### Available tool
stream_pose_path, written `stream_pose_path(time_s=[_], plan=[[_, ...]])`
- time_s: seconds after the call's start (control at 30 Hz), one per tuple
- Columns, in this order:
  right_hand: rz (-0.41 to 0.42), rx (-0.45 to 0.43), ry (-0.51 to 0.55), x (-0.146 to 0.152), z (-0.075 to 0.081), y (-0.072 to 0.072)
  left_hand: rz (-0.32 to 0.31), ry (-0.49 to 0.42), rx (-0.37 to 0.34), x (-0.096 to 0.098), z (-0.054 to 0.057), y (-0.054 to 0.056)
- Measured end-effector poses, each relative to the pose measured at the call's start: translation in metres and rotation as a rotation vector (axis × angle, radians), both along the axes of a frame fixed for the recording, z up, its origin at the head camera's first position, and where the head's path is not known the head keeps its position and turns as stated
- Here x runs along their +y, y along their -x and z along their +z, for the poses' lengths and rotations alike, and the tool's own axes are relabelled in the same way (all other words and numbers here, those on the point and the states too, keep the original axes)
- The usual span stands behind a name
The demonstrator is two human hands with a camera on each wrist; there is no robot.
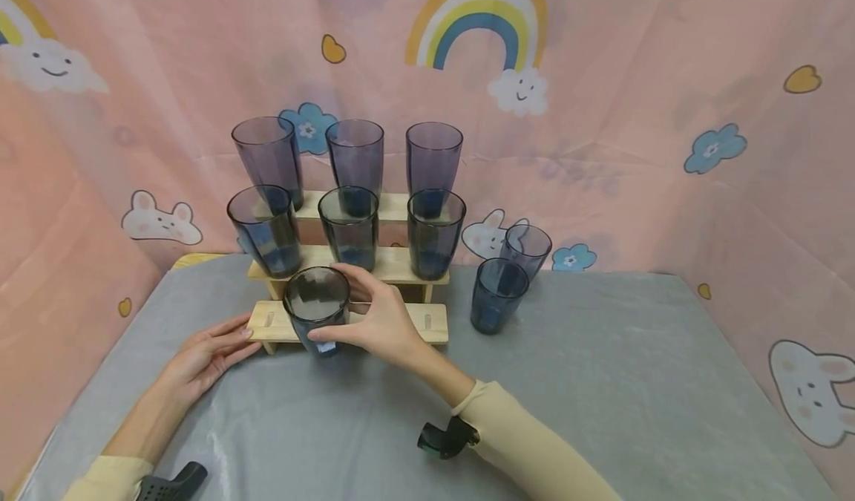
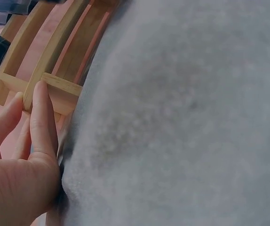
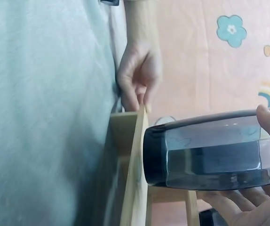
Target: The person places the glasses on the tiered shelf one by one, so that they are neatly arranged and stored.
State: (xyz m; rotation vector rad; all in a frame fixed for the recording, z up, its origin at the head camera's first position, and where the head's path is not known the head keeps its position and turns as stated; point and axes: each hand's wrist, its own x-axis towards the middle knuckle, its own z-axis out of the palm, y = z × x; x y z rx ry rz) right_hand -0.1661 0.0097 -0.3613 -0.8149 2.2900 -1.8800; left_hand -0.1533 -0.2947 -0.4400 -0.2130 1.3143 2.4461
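A dark tinted drinking glass [image 1: 309, 300] stands upright at the lowest step of a three-tier wooden rack [image 1: 434, 323]. My right hand [image 1: 384, 323] grips it around the side, thumb in front and fingers behind. In the right wrist view the base of the glass [image 3: 210, 155] is at the board's top face; whether it bears its weight there I cannot tell. My left hand [image 1: 207, 358] pinches the left end of that lowest board [image 2: 34, 89] between thumb and fingers. Three matching glasses [image 1: 354, 226] stand on the middle step, and three more [image 1: 434, 159] on the top one.
Two similar glasses stand on the grey tablecloth [image 1: 601, 367] right of the rack: a nearer glass [image 1: 497, 297] and a farther glass [image 1: 528, 245] partly behind it. A pink printed curtain [image 1: 601, 115] hangs behind the table and along both sides.
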Motion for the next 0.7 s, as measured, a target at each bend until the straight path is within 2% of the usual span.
stream_pose_path(time_s=[0.17, 0.37, 0.53, 0.7], plan=[[0.018, -0.027, 0.061, -0.018, 0.000, 0.006, 0.001, 0.008, 0.006, 0.000, 0.001, -0.001], [0.008, -0.027, 0.070, -0.041, -0.002, 0.011, 0.005, 0.016, 0.013, 0.001, -0.001, 0.000], [0.014, -0.017, 0.066, -0.057, -0.004, 0.014, 0.020, 0.077, -0.003, 0.001, -0.002, 0.000], [-0.003, 0.034, 0.074, -0.070, -0.007, 0.014, 0.001, 0.137, 0.016, 0.000, -0.002, 0.001]])
